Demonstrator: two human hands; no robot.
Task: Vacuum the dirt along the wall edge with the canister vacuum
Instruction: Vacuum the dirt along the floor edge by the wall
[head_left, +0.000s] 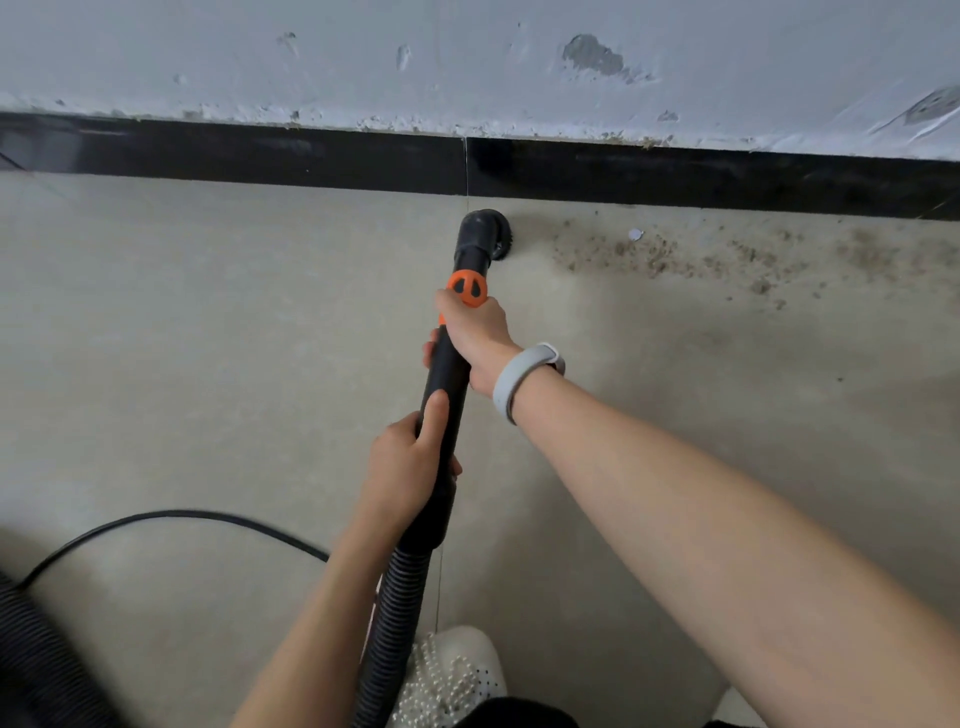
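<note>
No readable text, labels, brands or numbers anywhere in my view.
</note>
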